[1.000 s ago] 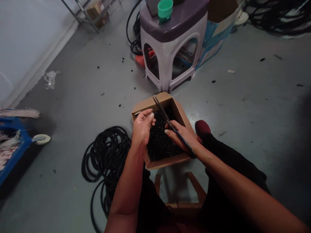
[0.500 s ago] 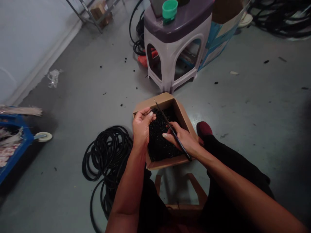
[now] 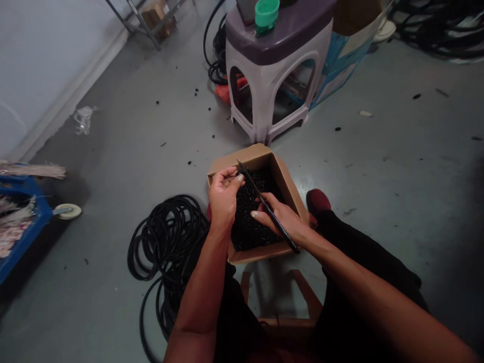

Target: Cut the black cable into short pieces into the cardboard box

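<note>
Left hand (image 3: pixel 223 196) pinched, contents unclear, right hand (image 3: pixel 282 213) holding dark tool (image 3: pixel 278 221), both over carton (image 3: pixel 260 253) edges, floor (image 3: pixel 363 171) stretching right

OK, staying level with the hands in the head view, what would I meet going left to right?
Blue cart, its white wheel, coil of black cable, left hand, right hand around a long dark tool, dark red shoe.

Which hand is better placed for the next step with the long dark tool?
Probably the right hand: it holds the long dark tool, while the left hand is bunched near its tip.
</note>
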The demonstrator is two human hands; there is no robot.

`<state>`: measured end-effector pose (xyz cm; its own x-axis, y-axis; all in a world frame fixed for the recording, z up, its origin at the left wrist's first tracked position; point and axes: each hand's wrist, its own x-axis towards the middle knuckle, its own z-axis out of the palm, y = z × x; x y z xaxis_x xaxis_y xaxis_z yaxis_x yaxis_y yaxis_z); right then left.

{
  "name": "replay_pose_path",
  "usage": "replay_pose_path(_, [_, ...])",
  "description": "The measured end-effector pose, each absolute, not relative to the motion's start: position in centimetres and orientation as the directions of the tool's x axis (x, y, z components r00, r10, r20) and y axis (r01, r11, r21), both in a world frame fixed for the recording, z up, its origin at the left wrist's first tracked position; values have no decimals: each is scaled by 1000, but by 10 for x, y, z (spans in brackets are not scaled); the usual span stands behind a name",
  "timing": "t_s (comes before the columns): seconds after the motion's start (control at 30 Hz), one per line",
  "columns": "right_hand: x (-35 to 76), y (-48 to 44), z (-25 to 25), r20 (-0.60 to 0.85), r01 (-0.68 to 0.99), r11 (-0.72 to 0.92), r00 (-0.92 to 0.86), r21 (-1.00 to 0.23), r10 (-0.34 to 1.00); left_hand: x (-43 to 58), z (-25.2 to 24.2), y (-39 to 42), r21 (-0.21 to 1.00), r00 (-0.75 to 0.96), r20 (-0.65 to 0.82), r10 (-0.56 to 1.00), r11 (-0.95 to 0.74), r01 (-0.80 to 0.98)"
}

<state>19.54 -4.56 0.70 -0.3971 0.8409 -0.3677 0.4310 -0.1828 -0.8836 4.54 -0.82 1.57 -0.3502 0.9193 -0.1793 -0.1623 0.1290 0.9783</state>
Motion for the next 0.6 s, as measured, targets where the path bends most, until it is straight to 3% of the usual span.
replay_pose_path(0.6, [195,-45,7,-371,391,-206,-413,-897,832,47,13,-11,994,-312,-105,944,93,-53])
